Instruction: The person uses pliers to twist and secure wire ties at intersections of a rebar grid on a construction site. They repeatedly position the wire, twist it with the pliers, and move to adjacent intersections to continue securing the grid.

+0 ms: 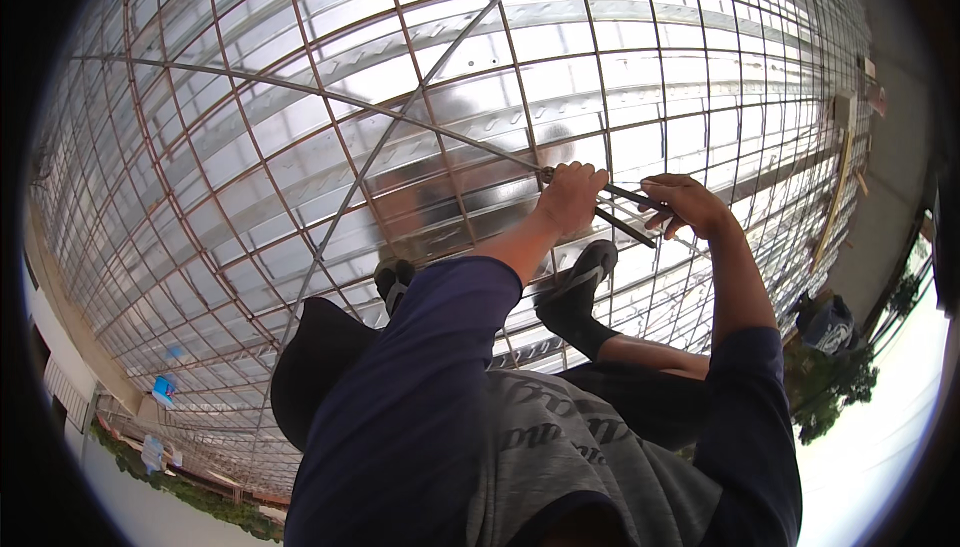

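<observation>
A tool with two long dark handles, apparently tying pincers (628,229), slants over the steel reinforcing mesh (517,66) before me. My left hand (574,198) is curled around it close to the head, which is mostly hidden by my fingers. To the right, my right hand (681,205) holds the end of the upper handle, some fingers loosely spread; the lower handle sticks out free. A thin grey rod or conduit (465,140) runs across the mesh up to my left hand. Beneath the mesh lies shiny corrugated metal decking (555,89).
A second grey rod (390,130) crosses the first. My shoes (581,273) stand on the mesh. Timber (832,209) lies along the right side, near a concrete edge (900,142). A dark bag or cloth (825,324) sits at right. A blue container (163,389) is far left.
</observation>
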`<state>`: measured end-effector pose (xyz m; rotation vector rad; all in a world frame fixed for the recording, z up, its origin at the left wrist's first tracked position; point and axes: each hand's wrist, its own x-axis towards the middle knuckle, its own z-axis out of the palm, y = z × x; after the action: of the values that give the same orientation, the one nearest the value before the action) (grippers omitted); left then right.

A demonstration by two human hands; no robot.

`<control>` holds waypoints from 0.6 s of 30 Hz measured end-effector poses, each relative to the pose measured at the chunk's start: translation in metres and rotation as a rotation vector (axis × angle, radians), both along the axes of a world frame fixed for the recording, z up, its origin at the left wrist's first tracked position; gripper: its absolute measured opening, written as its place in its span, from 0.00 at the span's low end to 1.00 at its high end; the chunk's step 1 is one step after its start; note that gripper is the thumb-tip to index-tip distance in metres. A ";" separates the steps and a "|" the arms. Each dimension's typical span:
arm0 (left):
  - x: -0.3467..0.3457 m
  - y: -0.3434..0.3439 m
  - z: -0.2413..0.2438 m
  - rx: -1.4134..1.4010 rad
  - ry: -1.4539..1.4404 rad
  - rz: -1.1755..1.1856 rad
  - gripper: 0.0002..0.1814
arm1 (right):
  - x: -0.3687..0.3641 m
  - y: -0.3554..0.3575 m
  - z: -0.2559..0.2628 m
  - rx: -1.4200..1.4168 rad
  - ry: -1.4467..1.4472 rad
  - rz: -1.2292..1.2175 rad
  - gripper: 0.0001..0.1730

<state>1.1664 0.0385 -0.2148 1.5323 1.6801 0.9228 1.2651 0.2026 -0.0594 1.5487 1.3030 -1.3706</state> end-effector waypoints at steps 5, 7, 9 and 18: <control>0.005 0.001 -0.009 -0.073 0.053 -0.037 0.14 | -0.031 0.007 0.044 1.224 0.201 0.858 0.25; 0.008 0.001 -0.005 -0.052 0.048 -0.027 0.15 | -0.077 -0.053 0.057 1.020 0.300 1.032 0.37; 0.014 0.008 -0.005 -0.049 0.059 -0.011 0.16 | -0.050 -0.092 0.021 0.730 -0.054 1.307 0.52; -0.024 0.022 0.015 -0.351 -0.089 -0.529 0.16 | -0.026 -0.093 -0.022 0.355 -0.261 0.928 0.20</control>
<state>1.1419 0.0605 -0.1993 1.5481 1.2004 0.3871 1.2391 0.1100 -0.0810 1.0191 1.8134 -0.3586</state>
